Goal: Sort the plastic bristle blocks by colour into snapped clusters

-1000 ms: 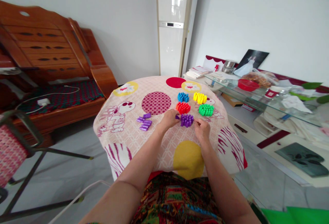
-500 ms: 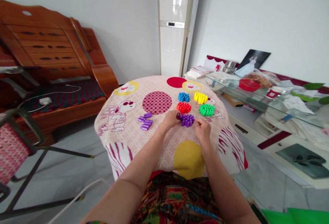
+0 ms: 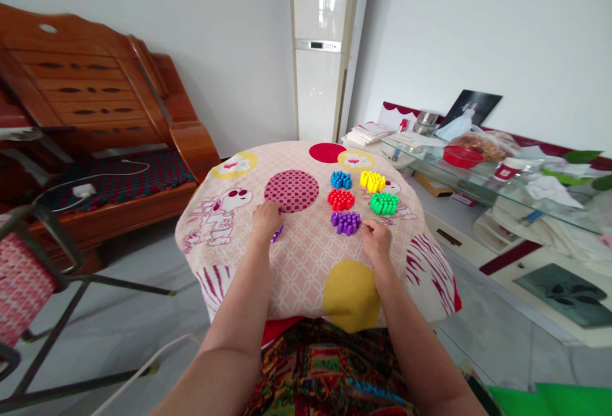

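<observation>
My left hand [image 3: 266, 218] is over the loose purple pegs at the left, its fingers curled down among them. It covers most of those pegs, so what is in its fingers is hidden; a few purple pegs [image 3: 277, 233] show beside it. Just right of a group of upright purple pegs [image 3: 345, 222], my right hand [image 3: 377, 239] rests with fingers drawn together; I cannot make out anything in them. Behind the purple group stand tight groups of red pegs [image 3: 341, 199], green pegs [image 3: 384, 203], blue pegs [image 3: 341, 179] and yellow pegs [image 3: 372, 181].
A patterned cloth [image 3: 306, 263] covers the round table. At the right, a glass-topped cabinet [image 3: 521, 193] holds a red bowl [image 3: 463, 157], papers and a paper cup [image 3: 509, 171]. A wooden bench [image 3: 95, 97] and a folding chair [image 3: 29, 276] stand to the left.
My left hand has left the upright purple group and moved left onto the loose purple pegs. My right hand has stayed beside the purple group.
</observation>
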{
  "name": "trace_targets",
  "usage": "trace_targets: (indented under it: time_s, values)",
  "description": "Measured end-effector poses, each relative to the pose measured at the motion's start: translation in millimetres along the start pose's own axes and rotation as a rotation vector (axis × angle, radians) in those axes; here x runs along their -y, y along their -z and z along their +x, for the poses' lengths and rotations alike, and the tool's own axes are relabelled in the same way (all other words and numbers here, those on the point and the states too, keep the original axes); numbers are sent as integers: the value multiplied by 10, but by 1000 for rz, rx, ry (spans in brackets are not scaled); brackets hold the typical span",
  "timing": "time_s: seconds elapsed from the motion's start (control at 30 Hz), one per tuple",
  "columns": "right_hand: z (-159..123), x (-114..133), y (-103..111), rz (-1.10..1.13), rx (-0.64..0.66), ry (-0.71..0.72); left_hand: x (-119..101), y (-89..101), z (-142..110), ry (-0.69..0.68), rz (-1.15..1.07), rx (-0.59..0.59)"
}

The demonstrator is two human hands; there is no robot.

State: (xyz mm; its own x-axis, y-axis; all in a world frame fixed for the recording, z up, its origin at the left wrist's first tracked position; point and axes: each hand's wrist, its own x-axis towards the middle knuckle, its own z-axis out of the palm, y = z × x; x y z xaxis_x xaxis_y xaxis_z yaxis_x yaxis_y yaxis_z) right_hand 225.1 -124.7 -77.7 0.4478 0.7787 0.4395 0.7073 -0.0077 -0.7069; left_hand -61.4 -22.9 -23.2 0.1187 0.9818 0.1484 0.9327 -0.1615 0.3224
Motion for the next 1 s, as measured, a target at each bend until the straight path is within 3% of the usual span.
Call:
trace_targets:
  time_s: [0.1,0.2,0.33,0.47,1.0]
  values:
    - [2,-9,-3,4,-6,2,-62,7,-23,4,6,-25]
    - [1,-13,0,6,-17,11,-293,13,-66,-64,-130,-70]
    - [2,-6,12,-6,-8,3,-651,-36,-158,-240,-260,44]
    - [0,7,22,-9,-8,13,-863,-125,-256,-378,-250,165]
    - [0,13,25,-16,-2,12,-987,-276,-351,-304,-341,151]
